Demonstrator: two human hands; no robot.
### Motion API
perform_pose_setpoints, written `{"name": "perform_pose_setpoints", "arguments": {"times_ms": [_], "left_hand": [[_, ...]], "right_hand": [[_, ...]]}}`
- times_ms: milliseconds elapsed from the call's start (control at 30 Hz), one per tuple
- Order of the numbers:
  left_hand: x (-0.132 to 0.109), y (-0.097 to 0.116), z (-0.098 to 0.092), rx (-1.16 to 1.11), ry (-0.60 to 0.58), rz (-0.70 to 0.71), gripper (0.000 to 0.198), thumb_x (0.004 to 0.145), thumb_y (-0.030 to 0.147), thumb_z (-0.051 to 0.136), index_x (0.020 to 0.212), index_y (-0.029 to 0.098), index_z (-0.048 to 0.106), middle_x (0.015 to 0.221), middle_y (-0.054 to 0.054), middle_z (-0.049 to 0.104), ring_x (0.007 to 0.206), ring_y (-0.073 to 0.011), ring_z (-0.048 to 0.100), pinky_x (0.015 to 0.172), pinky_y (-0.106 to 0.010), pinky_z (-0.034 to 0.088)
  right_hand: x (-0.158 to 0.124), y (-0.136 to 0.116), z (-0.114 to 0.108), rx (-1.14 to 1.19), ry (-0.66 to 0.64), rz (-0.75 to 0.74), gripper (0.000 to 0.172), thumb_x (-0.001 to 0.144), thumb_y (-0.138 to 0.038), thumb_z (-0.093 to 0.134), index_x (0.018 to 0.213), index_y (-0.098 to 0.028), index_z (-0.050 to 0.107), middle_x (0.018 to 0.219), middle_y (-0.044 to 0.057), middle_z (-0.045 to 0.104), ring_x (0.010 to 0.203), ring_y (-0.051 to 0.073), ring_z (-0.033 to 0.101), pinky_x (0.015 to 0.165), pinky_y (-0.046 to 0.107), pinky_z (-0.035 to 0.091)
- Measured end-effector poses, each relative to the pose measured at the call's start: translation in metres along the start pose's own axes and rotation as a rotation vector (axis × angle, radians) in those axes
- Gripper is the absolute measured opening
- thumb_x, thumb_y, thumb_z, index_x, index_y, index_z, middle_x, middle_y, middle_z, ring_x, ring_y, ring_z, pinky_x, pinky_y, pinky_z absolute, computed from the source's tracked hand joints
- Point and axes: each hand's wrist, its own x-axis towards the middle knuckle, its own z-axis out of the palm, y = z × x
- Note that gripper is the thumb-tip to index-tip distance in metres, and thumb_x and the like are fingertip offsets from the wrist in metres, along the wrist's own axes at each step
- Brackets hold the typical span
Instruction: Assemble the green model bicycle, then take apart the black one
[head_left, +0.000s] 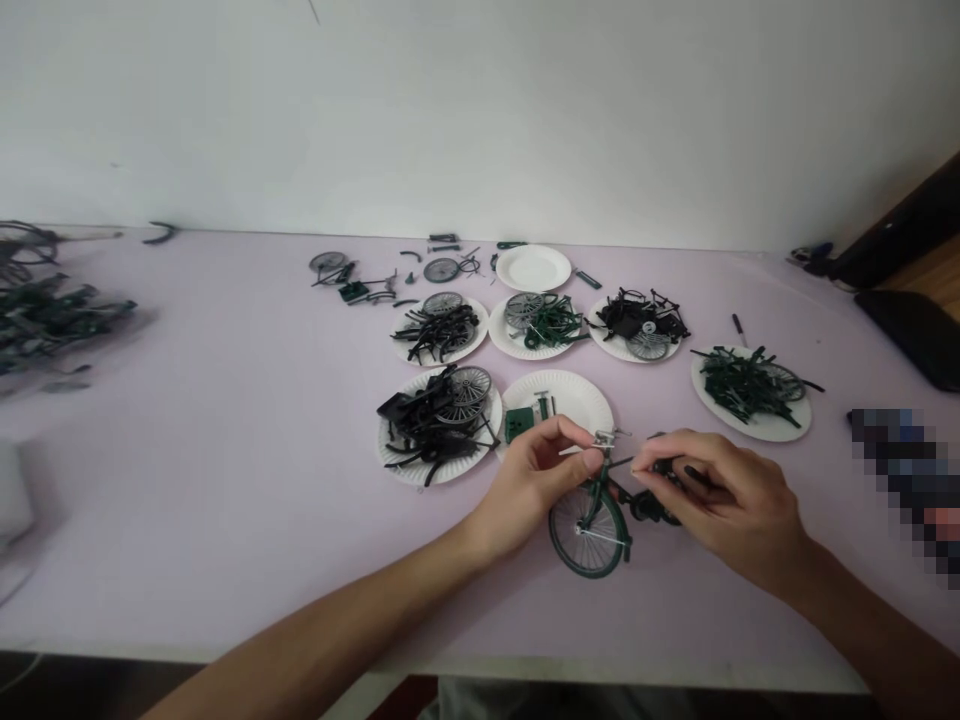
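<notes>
A dark green model bicycle (616,520) stands at the table's front, its front wheel turned toward me. My left hand (536,485) pinches it between thumb and fingertips at the silvery handlebar (604,438). Close by on the right, my right hand (724,495) is closed above the frame, thumb and index fingertip pressed together. Dark parts show between its fingers, but whether they belong to the bicycle or are a loose piece I cannot tell. The rear of the bicycle is mostly hidden behind this hand. Just beyond the left hand, a paper plate (589,395) carries a green flat piece (519,424) and small parts.
Several paper plates hold piled bicycle parts, among them one with black pieces (439,425) and one with green pieces (754,390). Loose wheels (441,270) and small parts lie near the wall. At far left is a blurred heap of parts (56,320).
</notes>
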Motion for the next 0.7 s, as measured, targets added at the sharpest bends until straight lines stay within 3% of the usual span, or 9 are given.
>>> {"name": "perform_pose_setpoints", "arguments": {"times_ms": [100, 200, 300, 433, 567, 700], "left_hand": [[-0.0009, 0.0001, 0.0009, 0.004, 0.058, 0.046, 0.038, 0.079, 0.038, 0.089, 0.088, 0.017, 0.059, 0.080, 0.000, 0.069, 0.072, -0.0139, 0.070, 0.070, -0.025, 0.057], [-0.0026, -0.0002, 0.0018, 0.009, 0.042, 0.051, 0.037, 0.080, 0.036, 0.089, 0.089, 0.017, 0.059, 0.080, 0.000, 0.070, 0.074, -0.0150, 0.071, 0.072, -0.026, 0.057], [-0.0043, -0.0005, 0.0032, 0.017, 0.005, 0.048, 0.035, 0.083, 0.036, 0.086, 0.090, 0.017, 0.058, 0.080, -0.001, 0.071, 0.073, -0.0167, 0.073, 0.072, -0.029, 0.058], [-0.0048, 0.0006, 0.0057, 0.100, 0.047, 0.075, 0.032, 0.082, 0.035, 0.087, 0.088, 0.016, 0.062, 0.083, -0.003, 0.071, 0.078, -0.0140, 0.070, 0.075, -0.025, 0.055], [-0.0054, 0.0032, 0.0082, 0.143, 0.057, 0.077, 0.030, 0.080, 0.034, 0.088, 0.084, 0.015, 0.065, 0.082, -0.001, 0.068, 0.076, -0.0114, 0.064, 0.072, -0.023, 0.051], [-0.0058, 0.0038, 0.0088, 0.169, 0.059, 0.064, 0.029, 0.080, 0.034, 0.087, 0.084, 0.016, 0.065, 0.082, -0.001, 0.067, 0.076, -0.0124, 0.063, 0.072, -0.025, 0.051]], "right_hand": [[0.0003, -0.0007, -0.0009, -0.015, 0.015, 0.010, 0.030, 0.092, -0.012, 0.071, 0.116, -0.028, 0.062, 0.088, -0.001, 0.079, 0.053, 0.011, 0.067, 0.042, 0.022, 0.048], [0.0019, -0.0027, -0.0020, -0.008, 0.001, -0.004, 0.028, 0.093, -0.012, 0.070, 0.115, -0.028, 0.061, 0.088, -0.002, 0.079, 0.056, 0.010, 0.068, 0.043, 0.021, 0.049], [0.0017, -0.0035, -0.0026, -0.021, -0.013, -0.024, 0.026, 0.093, -0.012, 0.071, 0.113, -0.026, 0.061, 0.089, -0.002, 0.080, 0.063, 0.010, 0.072, 0.050, 0.019, 0.053], [-0.0010, -0.0015, -0.0030, -0.026, -0.028, -0.027, 0.024, 0.093, -0.012, 0.071, 0.110, -0.025, 0.062, 0.091, -0.001, 0.080, 0.073, 0.012, 0.076, 0.060, 0.019, 0.057], [-0.0007, 0.0000, -0.0029, 0.075, -0.054, -0.027, 0.024, 0.093, -0.009, 0.069, 0.109, -0.025, 0.061, 0.090, 0.000, 0.078, 0.079, 0.014, 0.077, 0.068, 0.022, 0.060], [0.0022, -0.0024, -0.0011, 0.183, -0.062, -0.026, 0.020, 0.094, -0.007, 0.068, 0.105, -0.023, 0.061, 0.088, 0.001, 0.077, 0.078, 0.012, 0.075, 0.065, 0.019, 0.059]]}}
